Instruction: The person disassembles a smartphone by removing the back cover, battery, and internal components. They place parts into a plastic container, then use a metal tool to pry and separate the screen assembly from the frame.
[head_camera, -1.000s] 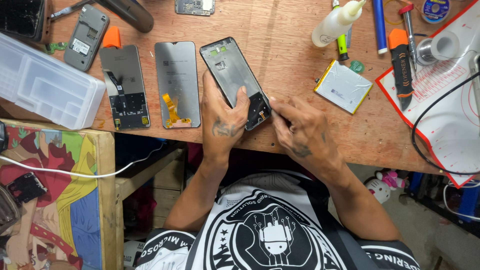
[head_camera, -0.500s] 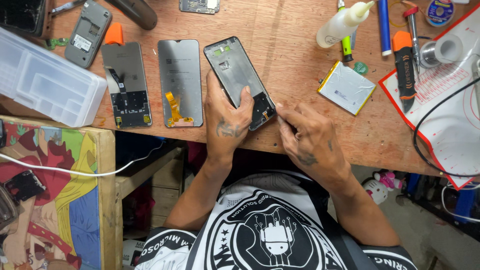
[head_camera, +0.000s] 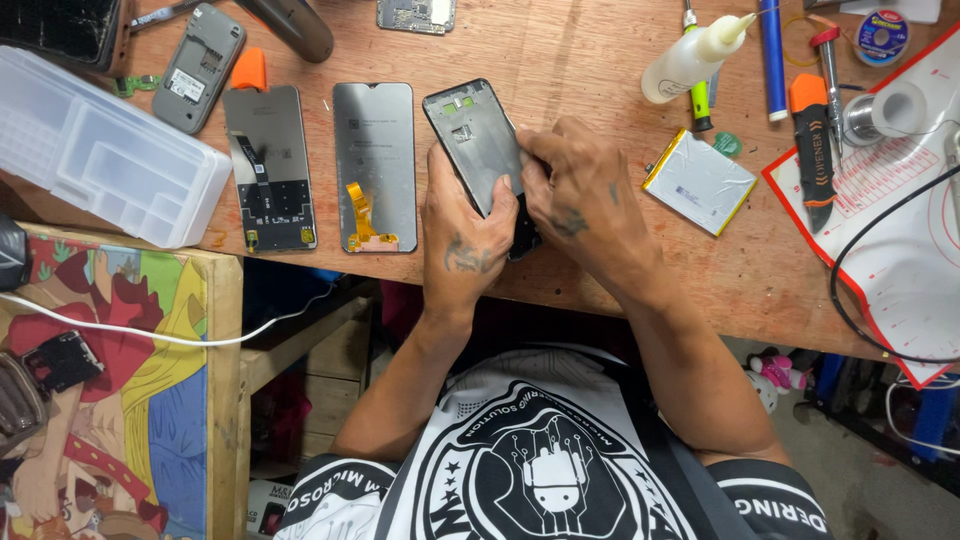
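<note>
Lying near the middle of the frame on the wooden tabletop (head_camera: 560, 60), a dark phone frame (head_camera: 478, 150) sits tilted, its open inner side facing up. The left hand (head_camera: 470, 235) clasps its lower end, the grip closed around the near edge with the thumb pressed on the inner face. The right hand (head_camera: 590, 215) covers the frame's right edge, fingers (head_camera: 545, 150) curled and pressed against it; whether they pinch anything small cannot be told. Just left of the frame lie two display panels: a grey one with an orange flex cable (head_camera: 375, 165) and a darker one (head_camera: 270, 165). A white plastic tray (head_camera: 100, 150) sits at the upper left. Right of the hands rests a flat silver battery (head_camera: 698, 182), with a white squeeze bottle (head_camera: 695, 58) above it.
</note>
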